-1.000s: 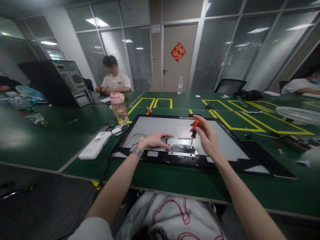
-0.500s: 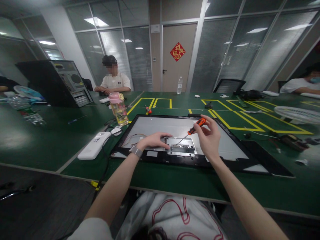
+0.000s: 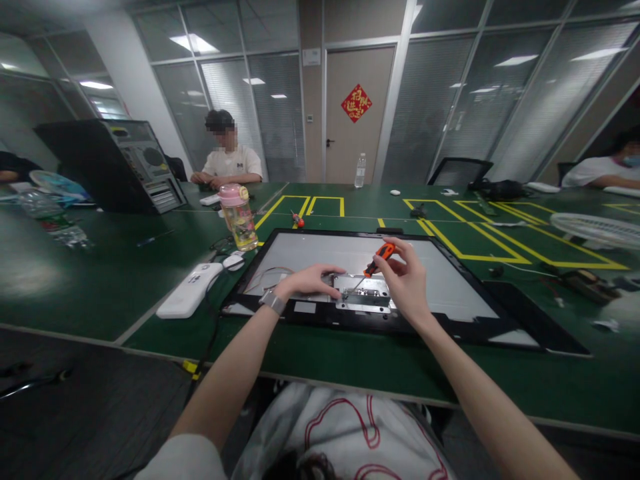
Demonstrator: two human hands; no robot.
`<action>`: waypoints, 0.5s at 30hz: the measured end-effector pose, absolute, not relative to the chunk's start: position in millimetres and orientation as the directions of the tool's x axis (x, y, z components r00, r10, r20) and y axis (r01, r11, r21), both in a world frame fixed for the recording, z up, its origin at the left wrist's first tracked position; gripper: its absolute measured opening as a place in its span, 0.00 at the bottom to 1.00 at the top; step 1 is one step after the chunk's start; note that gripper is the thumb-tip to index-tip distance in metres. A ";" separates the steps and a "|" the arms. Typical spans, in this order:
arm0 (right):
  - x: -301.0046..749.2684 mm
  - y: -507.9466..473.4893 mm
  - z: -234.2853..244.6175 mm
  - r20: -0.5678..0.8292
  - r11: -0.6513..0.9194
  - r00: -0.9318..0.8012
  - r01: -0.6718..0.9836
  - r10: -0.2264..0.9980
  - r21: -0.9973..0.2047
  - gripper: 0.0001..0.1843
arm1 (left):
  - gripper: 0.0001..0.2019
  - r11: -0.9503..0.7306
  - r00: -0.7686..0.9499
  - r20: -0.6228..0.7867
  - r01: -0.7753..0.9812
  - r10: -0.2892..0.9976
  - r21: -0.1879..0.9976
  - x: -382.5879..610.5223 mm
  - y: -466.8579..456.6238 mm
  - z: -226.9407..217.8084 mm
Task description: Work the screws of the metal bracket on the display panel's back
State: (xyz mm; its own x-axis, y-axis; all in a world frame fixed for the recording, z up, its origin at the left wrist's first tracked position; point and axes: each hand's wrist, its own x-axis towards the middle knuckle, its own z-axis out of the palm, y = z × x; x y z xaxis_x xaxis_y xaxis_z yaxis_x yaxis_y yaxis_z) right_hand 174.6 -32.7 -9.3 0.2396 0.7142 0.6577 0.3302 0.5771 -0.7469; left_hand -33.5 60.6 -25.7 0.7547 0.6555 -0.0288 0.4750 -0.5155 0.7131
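My right hand (image 3: 407,280) is closed round the orange and black handle of a screwdriver (image 3: 383,256). Its thin shaft slants down to the left, and the tip reaches the left part of a silver metal bracket (image 3: 363,308). The bracket lies on the back of a flat display panel (image 3: 310,250) with a black frame. My left hand (image 3: 310,281), a grey watch band at its wrist, rests at the bracket's left side with thumb and fingers apart. Whether its fingertips press on the metal is hard to tell.
Left of the panel are a white handheld device (image 3: 190,290) and a pink-lidded bottle (image 3: 239,217). A red-handled tool (image 3: 299,220) lies behind it. Further off stand a black computer case (image 3: 107,163) and a clear bottle (image 3: 360,171). A person (image 3: 230,163) sits across the green table.
My right hand has moved left and slightly down with the screwdriver, bringing the handle lower and nearer the bracket. The left hand stays in place.
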 end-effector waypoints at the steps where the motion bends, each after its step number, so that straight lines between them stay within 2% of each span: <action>1: 174.7 -32.5 -9.6 0.660 0.579 0.239 0.332 0.712 -0.744 0.16 | 0.37 -0.515 0.753 -0.029 0.477 0.658 0.712 -33.6 60.7 -25.7; 15: 172.9 -33.1 -10.8 0.679 0.599 0.199 0.342 0.707 -0.724 0.17 | 0.37 -0.503 0.757 -0.026 0.460 0.653 0.732 -32.7 61.1 -26.6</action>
State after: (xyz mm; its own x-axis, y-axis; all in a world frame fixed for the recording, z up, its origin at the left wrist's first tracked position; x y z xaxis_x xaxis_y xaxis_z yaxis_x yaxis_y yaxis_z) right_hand 172.9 -33.1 -10.8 0.1993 0.7071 0.6785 0.3417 0.5988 -0.7244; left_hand -32.7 61.1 -26.6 0.7565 0.6534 -0.0263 0.4599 -0.5030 0.7317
